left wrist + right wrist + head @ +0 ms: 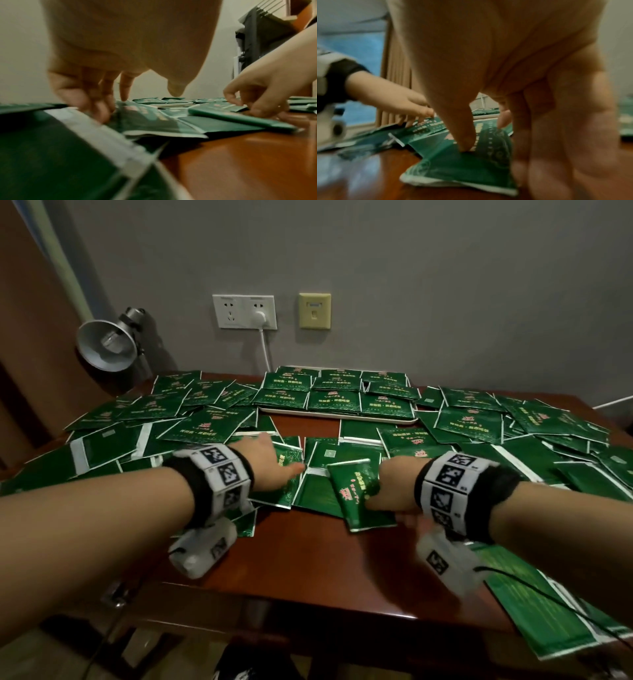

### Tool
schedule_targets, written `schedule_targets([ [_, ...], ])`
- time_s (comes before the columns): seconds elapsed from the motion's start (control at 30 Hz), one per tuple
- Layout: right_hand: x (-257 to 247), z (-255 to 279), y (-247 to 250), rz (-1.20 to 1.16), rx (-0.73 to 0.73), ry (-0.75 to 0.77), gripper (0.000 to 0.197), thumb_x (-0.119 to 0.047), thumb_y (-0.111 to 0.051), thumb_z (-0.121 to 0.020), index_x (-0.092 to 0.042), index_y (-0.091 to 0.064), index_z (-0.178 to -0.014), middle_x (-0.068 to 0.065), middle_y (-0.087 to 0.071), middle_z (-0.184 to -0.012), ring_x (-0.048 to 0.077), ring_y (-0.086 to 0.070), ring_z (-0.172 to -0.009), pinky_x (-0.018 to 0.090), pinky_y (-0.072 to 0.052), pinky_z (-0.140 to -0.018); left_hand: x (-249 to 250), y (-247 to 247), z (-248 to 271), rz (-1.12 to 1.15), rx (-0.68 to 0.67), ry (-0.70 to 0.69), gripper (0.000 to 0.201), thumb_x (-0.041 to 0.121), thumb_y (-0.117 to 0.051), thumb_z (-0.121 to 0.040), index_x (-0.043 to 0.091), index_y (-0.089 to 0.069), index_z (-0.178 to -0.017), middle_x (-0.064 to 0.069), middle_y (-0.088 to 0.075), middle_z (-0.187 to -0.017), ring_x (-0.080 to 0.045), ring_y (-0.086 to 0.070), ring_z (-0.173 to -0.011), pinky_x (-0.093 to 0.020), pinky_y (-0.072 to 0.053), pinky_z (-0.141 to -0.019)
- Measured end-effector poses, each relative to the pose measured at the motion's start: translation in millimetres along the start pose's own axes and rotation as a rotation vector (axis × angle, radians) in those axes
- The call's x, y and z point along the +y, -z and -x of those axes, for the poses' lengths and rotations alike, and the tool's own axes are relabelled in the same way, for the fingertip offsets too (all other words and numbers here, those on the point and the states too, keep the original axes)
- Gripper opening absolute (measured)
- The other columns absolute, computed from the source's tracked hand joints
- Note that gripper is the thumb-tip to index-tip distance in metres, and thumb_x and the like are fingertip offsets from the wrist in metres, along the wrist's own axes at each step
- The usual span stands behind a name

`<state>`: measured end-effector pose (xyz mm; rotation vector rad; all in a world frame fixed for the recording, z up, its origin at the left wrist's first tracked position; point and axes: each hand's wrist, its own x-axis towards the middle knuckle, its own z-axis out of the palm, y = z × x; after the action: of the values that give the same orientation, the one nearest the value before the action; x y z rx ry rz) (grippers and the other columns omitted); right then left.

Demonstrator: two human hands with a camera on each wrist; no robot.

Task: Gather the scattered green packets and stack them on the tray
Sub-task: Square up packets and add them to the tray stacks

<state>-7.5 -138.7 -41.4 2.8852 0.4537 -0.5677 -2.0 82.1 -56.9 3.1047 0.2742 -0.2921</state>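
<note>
Lamp (106, 344) sits way out at 10 o'clock, clamped at the table's far left corner, shade tipped toward the desk. From there a big spread of green packets (205, 428) covers the brown table (308, 559) pretty much edge to edge, some face up, some flipped.

Left hand (270, 462) is at about 11 o'clock from the bare wood in front of me, palm down, fingers (123, 86) spread and reaching down onto a face-up packet (286, 474). Fingertips touch it; the wrist view is too blurry there to say if anything is actually gripped, so I can't tell beyond touching.

The tray (337, 416) is dead ahead at 12 o'clock by the wall, under the wall sockets (245, 312), already holding neat rows of stacked packets (334, 400).

Right hand (394, 491) is at 1 o'clock, pinching a tilted packet (359, 494): thumb (464, 129) pressed on the printed face, the other fingers curled under its edge, one end lifted off the wood. More packets hang over the table's near right edge at 4 o'clock.
</note>
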Motion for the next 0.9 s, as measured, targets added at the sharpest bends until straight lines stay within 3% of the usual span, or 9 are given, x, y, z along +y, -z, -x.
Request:
schedule_targets([
  [0.1,-11.3,0.0,-2.1,-0.159,-0.159,0.117,0.043,-0.045,-0.051,-0.092,-0.009,-0.069,-0.077,0.002,-0.074,-0.072,0.019,-0.069,-0.068,0.032,-0.059,-0.078,20.0,-8.9,0.2,-0.047,-0.017,0.017,0.103,0.078,-0.054,-0.073,0.019,-0.017,-0.149,-0.015,-0.033,-0.147,-0.031,-0.050,-0.123,-0.043,-0.050,-0.093],
  [0.2,-8.1,-6.7,0.4,-0.106,-0.048,0.245,0.016,-0.029,-0.059,-0.087,-0.016,-0.068,-0.088,-0.007,-0.069,-0.073,0.019,-0.066,-0.072,0.027,-0.055,-0.070,27.5,-9.1,-1.6,-0.109,0.004,0.016,0.086,0.058,-0.069,-0.074,0.018,-0.027,-0.138,-0.015,-0.037,-0.140,-0.035,-0.045,-0.124,-0.047,-0.045,-0.098],
  [0.23,-4.7,-6.7,3.1,-0.017,0.057,0.301,0.008,-0.026,-0.063,-0.083,-0.022,-0.063,-0.090,-0.010,-0.063,-0.082,0.017,-0.061,-0.079,0.026,-0.051,-0.070,27.5,-7.8,-1.9,-0.104,0.000,0.005,0.075,0.049,-0.070,-0.076,0.018,-0.031,-0.132,-0.015,-0.039,-0.137,-0.035,-0.043,-0.124,-0.047,-0.044,-0.097],
  [0.3,2.4,-10.8,3.4,0.190,0.186,0.423,0.028,-0.032,-0.071,-0.075,-0.030,-0.053,-0.097,-0.007,-0.052,-0.109,0.017,-0.051,-0.102,0.032,-0.050,-0.082,24.9,-4.5,-1.8,-0.091,-0.002,-0.039,0.059,0.035,-0.069,-0.076,0.018,-0.034,-0.120,-0.013,-0.042,-0.130,-0.034,-0.042,-0.123,-0.046,-0.043,-0.094],
  [0.37,4.0,-12.4,1.9,0.332,0.170,0.516,0.049,-0.044,-0.079,-0.068,-0.028,-0.051,-0.104,-0.004,-0.040,-0.137,0.020,-0.035,-0.128,0.037,-0.043,-0.101,20.2,-4.6,-3.7,-0.075,-0.008,-0.086,0.052,0.029,-0.068,-0.074,0.020,-0.035,-0.113,-0.012,-0.043,-0.125,-0.032,-0.041,-0.120,-0.045,-0.045,-0.093],
  [0.43,2.0,-16.8,2.2,0.327,0.119,0.551,0.058,-0.050,-0.082,-0.064,-0.025,-0.049,-0.106,-0.005,-0.040,-0.142,0.021,-0.028,-0.136,0.035,-0.040,-0.105,16.0,-6.6,-5.9,-0.075,-0.025,-0.133,0.051,0.035,-0.068,-0.073,0.022,-0.037,-0.111,-0.010,-0.044,-0.121,-0.029,-0.040,-0.117,-0.045,-0.045,-0.094],
  [0.53,0.5,-18.7,2.7,0.321,0.150,0.566,0.056,-0.060,-0.076,-0.066,-0.028,-0.048,-0.101,-0.006,-0.052,-0.117,0.017,-0.044,-0.116,0.034,-0.048,-0.091,14.0,-8.3,-8.8,-0.079,-0.025,-0.163,0.060,0.055,-0.070,-0.075,0.021,-0.041,-0.114,-0.006,-0.048,-0.119,-0.027,-0.040,-0.116,-0.040,-0.042,-0.096],
  [0.6,3.2,-17.3,0.0,0.377,0.195,0.557,0.051,-0.063,-0.066,-0.073,-0.026,-0.050,-0.105,-0.004,-0.051,-0.108,0.018,-0.051,-0.101,0.036,-0.051,-0.082,15.2,-6.2,-10.4,-0.086,-0.014,-0.174,0.061,0.056,-0.070,-0.076,0.019,-0.042,-0.117,-0.004,-0.049,-0.118,-0.027,-0.040,-0.117,-0.037,-0.039,-0.093],
  [0.9,10.4,-5.9,-5.5,0.513,0.156,0.545,0.055,-0.049,-0.060,-0.080,-0.020,-0.042,-0.124,0.003,-0.047,-0.111,0.027,-0.059,-0.084,0.040,-0.056,-0.068,19.4,-6.5,-16.5,-0.076,0.003,-0.251,0.050,0.042,-0.074,-0.071,0.023,-0.043,-0.106,-0.003,-0.048,-0.111,-0.024,-0.045,-0.108,-0.038,-0.047,-0.091],
])
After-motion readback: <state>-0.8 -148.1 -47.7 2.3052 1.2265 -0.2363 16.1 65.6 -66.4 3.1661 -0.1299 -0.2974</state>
